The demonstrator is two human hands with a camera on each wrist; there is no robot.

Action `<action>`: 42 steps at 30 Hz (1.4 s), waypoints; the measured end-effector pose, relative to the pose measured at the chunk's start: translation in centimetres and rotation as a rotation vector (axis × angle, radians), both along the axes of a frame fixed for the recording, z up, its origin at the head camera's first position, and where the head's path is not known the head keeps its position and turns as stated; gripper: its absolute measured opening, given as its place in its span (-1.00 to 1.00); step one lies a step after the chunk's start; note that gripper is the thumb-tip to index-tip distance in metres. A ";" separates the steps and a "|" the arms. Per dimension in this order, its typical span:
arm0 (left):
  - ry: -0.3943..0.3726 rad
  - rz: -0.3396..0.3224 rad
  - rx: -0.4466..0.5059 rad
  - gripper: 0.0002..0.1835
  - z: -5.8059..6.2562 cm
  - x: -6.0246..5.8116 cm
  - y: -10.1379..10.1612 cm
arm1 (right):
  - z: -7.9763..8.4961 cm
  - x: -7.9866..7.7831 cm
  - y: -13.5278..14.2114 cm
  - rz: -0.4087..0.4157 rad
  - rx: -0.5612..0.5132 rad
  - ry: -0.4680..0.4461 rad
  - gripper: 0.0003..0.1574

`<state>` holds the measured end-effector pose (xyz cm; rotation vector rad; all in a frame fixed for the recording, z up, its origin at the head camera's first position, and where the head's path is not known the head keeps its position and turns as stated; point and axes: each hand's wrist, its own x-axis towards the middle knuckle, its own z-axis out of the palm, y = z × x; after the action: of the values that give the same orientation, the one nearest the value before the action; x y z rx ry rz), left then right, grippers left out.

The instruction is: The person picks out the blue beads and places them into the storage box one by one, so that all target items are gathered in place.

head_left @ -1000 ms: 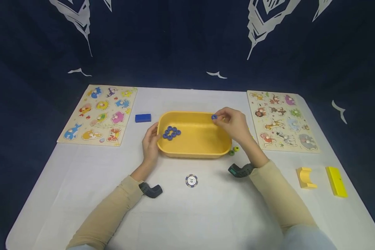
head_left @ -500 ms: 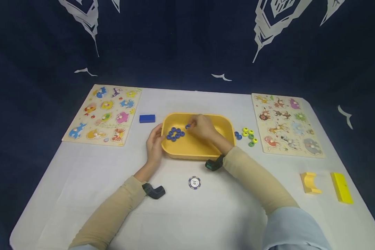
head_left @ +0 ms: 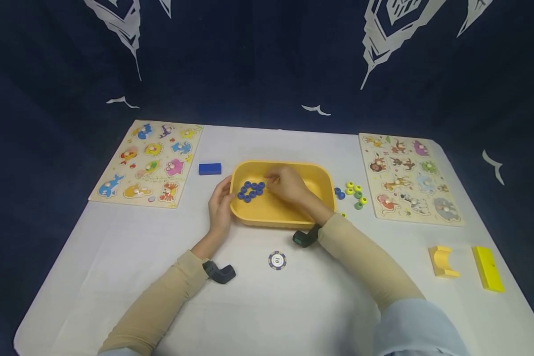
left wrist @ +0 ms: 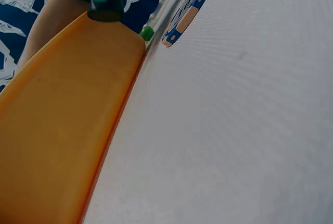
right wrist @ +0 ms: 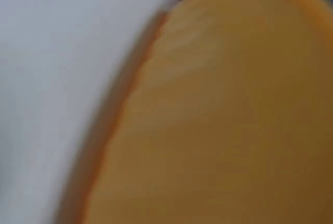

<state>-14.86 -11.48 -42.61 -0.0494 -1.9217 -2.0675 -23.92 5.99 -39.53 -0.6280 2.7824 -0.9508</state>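
Note:
A yellow plastic tray (head_left: 289, 220) stands mid-table in the head view; its outer wall fills much of both wrist views. My left hand (head_left: 220, 206) holds the tray's left end, thumb at the rim. Inside, several small blue beads (head_left: 247, 199) lie close together in a loose ring near the left end. My right hand (head_left: 289, 185) reaches into the tray, fingertips bent down just right of the rightmost blue bead (head_left: 261, 185). Nothing shows between those fingertips, though they are small and partly hidden. The right wrist view is blurred and shows no fingers.
Right of the tray lie loose blue, yellow and green beads (head_left: 358, 195). A poker chip (head_left: 277, 260) lies in front. Picture puzzle boards stand left (head_left: 147, 163) and right (head_left: 409, 178). A blue block (head_left: 210, 169), a cream arch block (head_left: 443, 261) and a yellow block (head_left: 488, 269) lie about.
My right hand has carried a blue bead leftward from the tray's right side and set it against the other blue beads. The left hand has stayed at the tray.

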 end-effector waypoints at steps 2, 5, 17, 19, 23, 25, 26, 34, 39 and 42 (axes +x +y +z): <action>-0.003 -0.007 0.001 -0.51 0.0 0.0 0.1 | 0.7 0.6 1.0 -0.018 -0.042 0.024 -0.67; -0.010 -0.008 -0.002 -0.51 0.1 0.1 0.3 | 1.9 1.7 2.8 -0.072 -0.105 0.084 -0.69; -0.023 0.015 -0.017 -0.50 0.4 0.2 0.1 | 1.0 4.6 12.8 -0.396 -0.222 0.357 -0.71; -0.017 0.015 -0.017 -0.50 0.3 0.2 0.0 | 0.1 4.7 13.9 -0.458 -0.205 0.333 -0.70; -0.015 0.011 -0.015 -0.50 0.1 0.1 0.0 | -1.9 5.0 15.4 -0.522 -0.162 0.296 -0.66; -0.014 0.008 -0.016 -0.50 0.1 0.1 0.1 | -2.8 5.0 15.7 -0.526 -0.130 0.297 -0.65; -0.012 0.006 -0.015 -0.50 0.1 0.1 0.1 | -3.2 5.0 15.8 -0.522 -0.117 0.298 -0.64; -0.027 0.007 -0.003 -0.50 0.2 0.3 0.2 | -4.7 4.9 15.7 -0.512 0.052 0.322 -0.69; -0.028 0.005 -0.004 -0.49 0.2 0.3 0.2 | -4.3 4.8 15.6 -0.516 0.058 0.358 -0.72; -0.023 0.004 -0.004 -0.50 0.2 0.3 0.1 | -3.2 4.8 15.5 -0.526 -0.015 0.372 -0.72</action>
<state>-14.61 -11.37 -42.36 -0.0234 -1.9376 -2.0707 -19.13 21.52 -42.74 -0.0616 3.3679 -1.0220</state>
